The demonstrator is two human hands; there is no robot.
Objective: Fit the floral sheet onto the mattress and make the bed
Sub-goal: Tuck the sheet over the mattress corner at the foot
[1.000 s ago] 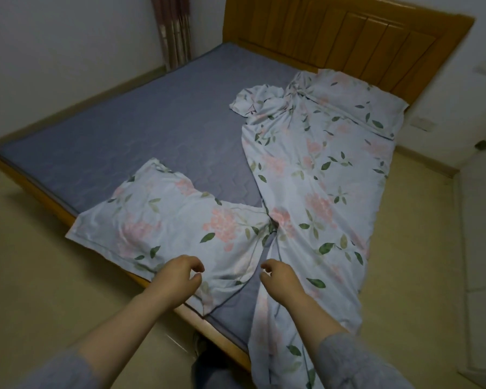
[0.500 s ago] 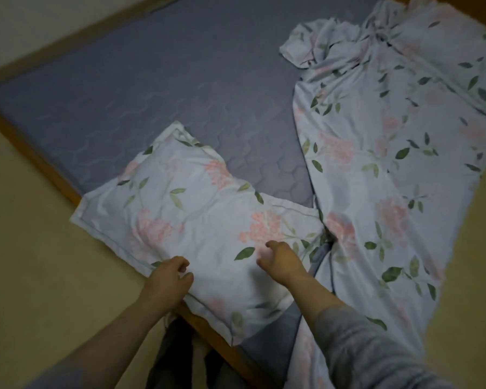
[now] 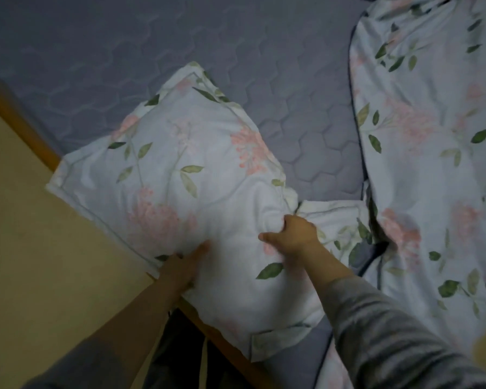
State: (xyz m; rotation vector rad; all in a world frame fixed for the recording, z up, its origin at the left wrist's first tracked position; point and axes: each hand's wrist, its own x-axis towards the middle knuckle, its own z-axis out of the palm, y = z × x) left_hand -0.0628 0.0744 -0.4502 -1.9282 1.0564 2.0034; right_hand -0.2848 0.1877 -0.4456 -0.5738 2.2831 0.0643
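A floral pillow (image 3: 180, 175) lies at the near corner of the grey quilted mattress (image 3: 123, 51), partly lifted and bunched. My left hand (image 3: 184, 266) grips the pillow's near edge from below. My right hand (image 3: 293, 234) clutches a fold of the pillow's fabric near its right end. The floral sheet (image 3: 432, 136) lies in a long crumpled strip along the right side of the mattress and hangs off the near edge.
The wooden bed frame (image 3: 22, 124) runs diagonally along the mattress's left side, with beige floor (image 3: 39, 262) beyond it. My legs in dark trousers (image 3: 185, 349) stand against the bed's near corner.
The view has closed in on the pillow. Both hands went from hovering at the pillow's edge to gripping it, and the pillow has risen and bunched up.
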